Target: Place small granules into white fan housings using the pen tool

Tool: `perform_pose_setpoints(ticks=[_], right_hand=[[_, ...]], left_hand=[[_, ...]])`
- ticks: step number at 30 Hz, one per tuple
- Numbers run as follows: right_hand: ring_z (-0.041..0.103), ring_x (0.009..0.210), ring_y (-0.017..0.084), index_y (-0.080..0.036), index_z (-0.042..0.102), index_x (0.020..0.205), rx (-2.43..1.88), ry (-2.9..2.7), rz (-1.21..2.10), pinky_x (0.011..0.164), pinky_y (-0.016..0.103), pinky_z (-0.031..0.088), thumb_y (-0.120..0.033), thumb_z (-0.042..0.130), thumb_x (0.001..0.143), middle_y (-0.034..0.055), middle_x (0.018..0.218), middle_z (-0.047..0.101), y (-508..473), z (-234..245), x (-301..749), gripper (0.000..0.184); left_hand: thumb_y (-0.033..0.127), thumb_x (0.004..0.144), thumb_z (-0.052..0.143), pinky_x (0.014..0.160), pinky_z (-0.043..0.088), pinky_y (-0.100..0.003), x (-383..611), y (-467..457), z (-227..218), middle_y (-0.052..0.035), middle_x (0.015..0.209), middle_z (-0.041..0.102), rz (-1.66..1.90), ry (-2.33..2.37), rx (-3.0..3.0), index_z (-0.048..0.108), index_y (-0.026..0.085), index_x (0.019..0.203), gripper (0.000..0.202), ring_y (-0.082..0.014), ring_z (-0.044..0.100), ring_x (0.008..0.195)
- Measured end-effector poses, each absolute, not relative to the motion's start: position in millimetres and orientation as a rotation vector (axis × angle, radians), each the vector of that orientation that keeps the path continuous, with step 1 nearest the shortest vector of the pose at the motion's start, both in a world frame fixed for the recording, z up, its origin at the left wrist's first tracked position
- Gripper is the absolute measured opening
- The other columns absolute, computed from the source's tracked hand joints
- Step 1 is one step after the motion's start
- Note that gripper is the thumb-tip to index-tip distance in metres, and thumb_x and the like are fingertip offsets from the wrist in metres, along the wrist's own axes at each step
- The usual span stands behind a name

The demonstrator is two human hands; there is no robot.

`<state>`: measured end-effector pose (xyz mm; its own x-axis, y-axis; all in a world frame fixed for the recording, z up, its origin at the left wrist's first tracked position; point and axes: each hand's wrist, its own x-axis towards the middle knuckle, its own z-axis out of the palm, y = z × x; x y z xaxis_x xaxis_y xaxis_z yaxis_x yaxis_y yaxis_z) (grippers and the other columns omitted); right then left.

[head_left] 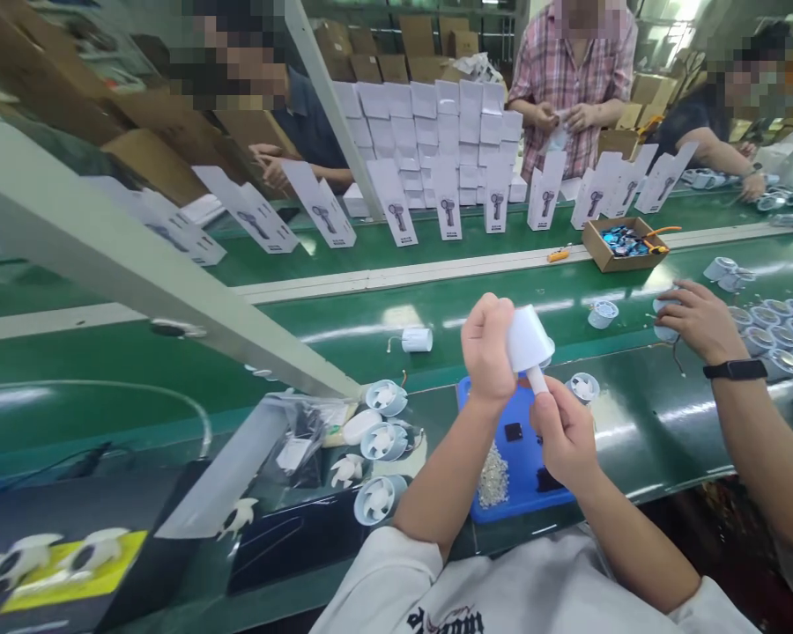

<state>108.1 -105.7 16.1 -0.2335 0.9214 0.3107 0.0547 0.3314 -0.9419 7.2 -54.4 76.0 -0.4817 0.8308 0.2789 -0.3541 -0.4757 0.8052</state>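
My left hand [489, 348] is closed around a pale cylindrical fan housing [529, 338], held tilted above the blue tray. Below it, my right hand [566, 431] grips a narrow white stick-shaped piece [537, 379] that reaches up to the housing's lower edge; whether the two are joined I cannot tell. Underneath lies the blue tray [522, 467], with a heap of small clear pieces [493, 477] and a small black square [514, 431]. Just right of the housing stands a fan unit [582, 387] with white blades.
Several fan units [378, 500] and loose white fan blades [347, 470] lie to the left. A co-worker's hand [697, 321] holds a housing at right, near rows of motor units [776, 335]. White boxes [400, 207] and a carton [625, 246] line the conveyor.
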Motion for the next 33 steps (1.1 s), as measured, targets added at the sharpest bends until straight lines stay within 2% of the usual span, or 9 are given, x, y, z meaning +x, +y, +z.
perform_pose_setpoints(ticks=[5, 9, 12, 16, 20, 22, 25, 30, 33], right_hand=[[0.029, 0.040, 0.009, -0.016, 0.065, 0.104, -0.897, -1.546, 1.003, 0.038, 0.023, 0.025, -0.050, 0.042, 0.095, -0.0072, 0.049, 0.031, -104.3, 13.4, 98.9, 0.042], [0.029, 0.042, 0.008, -0.015, 0.065, 0.107, -0.943, -1.532, 0.968, 0.039, 0.023, 0.025, -0.047, 0.044, 0.094, -0.0066, 0.051, 0.033, -95.0, 22.9, 100.6, 0.040], [0.033, 0.044, 0.009, -0.016, 0.065, 0.108, -1.025, -1.568, 0.956, 0.041, 0.023, 0.028, -0.044, 0.046, 0.093, -0.0053, 0.052, 0.039, -83.2, 22.4, 110.6, 0.037], [0.040, 0.048, 0.010, -0.018, 0.067, 0.099, -1.200, -1.673, 0.917, 0.045, 0.023, 0.032, -0.039, 0.049, 0.091, -0.0045, 0.054, 0.044, -76.0, 4.9, 130.6, 0.029], [0.036, 0.042, 0.009, -0.019, 0.061, 0.103, -1.305, -1.655, 0.950, 0.044, 0.023, 0.030, -0.032, 0.055, 0.085, -0.0095, 0.048, 0.038, -86.6, -15.5, 141.0, 0.023], [0.036, 0.042, 0.009, -0.020, 0.058, 0.094, -1.284, -1.623, 0.985, 0.044, 0.023, 0.032, -0.032, 0.059, 0.081, -0.0105, 0.048, 0.037, -92.7, -22.6, 139.9, 0.017], [0.046, 0.051, 0.010, -0.021, 0.053, 0.083, -1.202, -1.597, 0.973, 0.050, 0.024, 0.040, -0.036, 0.061, 0.081, -0.0057, 0.060, 0.049, -94.4, -31.7, 135.6, 0.016], [0.050, 0.057, 0.011, -0.021, 0.049, 0.081, -1.110, -1.619, 0.938, 0.056, 0.026, 0.044, -0.039, 0.052, 0.087, -0.0025, 0.069, 0.051, -84.0, -48.0, 134.6, 0.020], [0.048, 0.056, 0.010, -0.022, 0.047, 0.081, -1.118, -1.642, 0.956, 0.056, 0.026, 0.044, -0.042, 0.052, 0.089, -0.0030, 0.069, 0.051, -80.4, -54.5, 135.7, 0.023]], left_hand=[[0.059, 0.081, 0.051, 0.048, 0.034, -0.025, 3.6, -53.3, 73.1, 0.0012, 0.062, 0.035, 1.944, 0.852, 0.966, 0.032, 0.020, 0.059, 0.049, -0.0093, 0.035, 0.053], [0.061, 0.076, 0.062, 0.058, 0.041, -0.024, -0.2, -45.1, 66.7, -0.0005, 0.083, 0.050, 1.850, 0.844, 1.137, 0.040, 0.022, 0.074, 0.044, -0.0102, 0.047, 0.067], [0.057, 0.079, 0.060, 0.059, 0.041, -0.023, -7.5, -29.0, 55.9, 0.0017, 0.078, 0.045, 1.565, 0.899, 1.197, 0.035, 0.023, 0.079, 0.043, -0.0104, 0.048, 0.067], [0.038, 0.076, 0.068, 0.064, 0.041, -0.024, -28.7, -2.4, 34.9, 0.0037, 0.081, 0.039, 1.418, 1.297, 1.212, 0.027, 0.024, 0.084, 0.044, -0.0101, 0.048, 0.069], [0.031, 0.066, 0.077, 0.080, 0.043, -0.032, -52.8, 14.5, 6.6, 0.0021, 0.082, 0.043, 1.045, 1.780, 1.457, 0.036, 0.023, 0.091, 0.048, -0.0171, 0.052, 0.080], [0.030, 0.068, 0.075, 0.088, 0.043, -0.036, -56.9, 18.7, -7.1, -0.0032, 0.092, 0.048, 0.785, 1.858, 1.547, 0.046, 0.022, 0.095, 0.040, -0.0230, 0.054, 0.092], [0.032, 0.071, 0.072, 0.103, 0.036, -0.040, -54.5, 23.7, -20.5, -0.0120, 0.118, 0.048, 0.615, 1.959, 1.604, 0.058, 0.021, 0.105, 0.038, -0.0317, 0.047, 0.117], [0.047, 0.094, 0.035, 0.111, 0.028, -0.043, -66.0, 32.5, -25.6, -0.0133, 0.119, 0.056, 0.815, 1.941, 1.558, 0.064, 0.023, 0.108, 0.040, -0.0288, 0.044, 0.125], [0.045, 0.094, 0.033, 0.115, 0.023, -0.043, -86.1, 32.1, -30.0, -0.0149, 0.126, 0.054, 0.835, 2.125, 1.456, 0.066, 0.022, 0.102, 0.040, -0.0293, 0.039, 0.131]])
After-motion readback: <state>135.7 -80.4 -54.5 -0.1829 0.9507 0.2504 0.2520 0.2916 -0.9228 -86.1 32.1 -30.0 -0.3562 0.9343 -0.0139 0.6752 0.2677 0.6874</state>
